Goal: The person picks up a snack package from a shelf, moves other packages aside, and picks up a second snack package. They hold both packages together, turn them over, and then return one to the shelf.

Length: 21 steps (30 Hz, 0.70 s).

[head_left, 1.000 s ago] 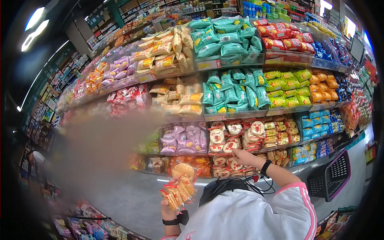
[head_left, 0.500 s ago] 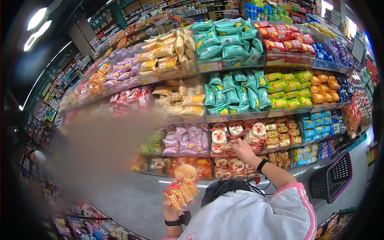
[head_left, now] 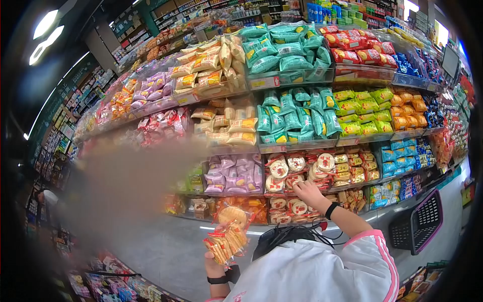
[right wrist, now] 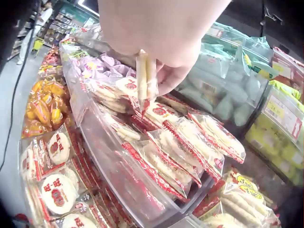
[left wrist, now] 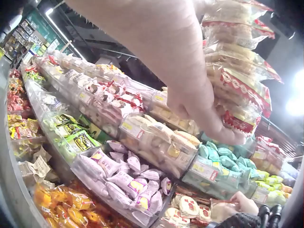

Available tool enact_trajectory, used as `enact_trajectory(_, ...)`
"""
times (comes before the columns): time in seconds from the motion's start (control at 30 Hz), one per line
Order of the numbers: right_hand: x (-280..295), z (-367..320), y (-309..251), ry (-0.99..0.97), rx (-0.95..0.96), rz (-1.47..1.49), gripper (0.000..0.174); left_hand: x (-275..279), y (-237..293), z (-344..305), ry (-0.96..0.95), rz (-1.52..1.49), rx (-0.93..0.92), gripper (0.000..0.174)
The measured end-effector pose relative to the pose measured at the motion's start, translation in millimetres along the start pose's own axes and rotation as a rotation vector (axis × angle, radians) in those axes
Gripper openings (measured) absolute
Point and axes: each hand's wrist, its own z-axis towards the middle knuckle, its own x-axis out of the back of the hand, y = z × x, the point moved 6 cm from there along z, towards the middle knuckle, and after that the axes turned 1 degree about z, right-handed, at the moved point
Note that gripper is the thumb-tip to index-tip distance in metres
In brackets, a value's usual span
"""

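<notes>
My left hand (left wrist: 190, 90) holds up a stack of clear, red-edged packets of rice crackers (left wrist: 237, 71), its fingers curled under the lowest one. In the head view this stack (head_left: 226, 241) fans out above the hand, low and left of centre. My right hand (right wrist: 156, 38) reaches into a clear bin (right wrist: 118, 166) of flat white rice crackers with red print. Between its thumb and fingers it pinches one packet of rice crackers (right wrist: 146, 80), seen edge-on above the others. More red-edged packets (right wrist: 190, 142) lie leaning in rows in the bin.
Purple snack packets (head_left: 231, 173) fill the bin to the left. Teal bags (head_left: 297, 118) stand above, and gold-wrapped packets (head_left: 352, 168) lie to the right. A lower bin holds more round crackers (right wrist: 59, 192). A black shopping basket (head_left: 417, 221) stands on the floor at right.
My right hand has gone up and into the cracker bin, then shifted slightly right and down, and now pinches a packet. My left hand still holds its stack in nearly the same place.
</notes>
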Motion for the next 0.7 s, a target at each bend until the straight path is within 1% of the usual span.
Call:
enact_trajectory(0.03,-3.2,-0.4,-1.3,0.021,0.025,-0.002,0.025,0.5,-0.3,-0.4,0.003,0.000,-0.001,0.096)
enact_trajectory(0.13,-21.0,2.3,1.1,0.014,0.002,0.175,0.025,4.2,-0.8,-0.8,0.010,0.003,0.001,0.095)
enact_trajectory(0.23,-6.9,-1.8,-6.0,0.137,-0.017,0.141,0.038,7.5,-0.9,-3.3,0.017,0.005,-0.004,0.095)
enact_trajectory(0.33,-14.1,-7.5,-0.7,-0.022,-0.069,0.173,0.054,7.2,-3.8,-2.0,0.018,0.001,-0.001,0.094)
enact_trajectory(0.43,-16.8,-11.1,3.0,-0.065,-0.059,0.138,0.061,7.4,-4.7,-2.7,0.018,0.001,-0.001,0.093)
enact_trajectory(0.53,-21.2,-9.6,1.8,-0.181,-0.150,0.143,0.058,9.0,-5.4,-3.5,0.023,0.001,-0.004,0.093)
enact_trajectory(0.63,-30.8,-4.4,2.2,-0.123,-0.213,0.073,0.056,10.4,-6.4,-4.0,0.030,0.001,-0.006,0.092)
enact_trajectory(0.7,-29.2,0.3,6.1,-0.114,-0.303,0.054,0.055,10.2,-6.5,-3.7,0.031,0.004,-0.010,0.092)
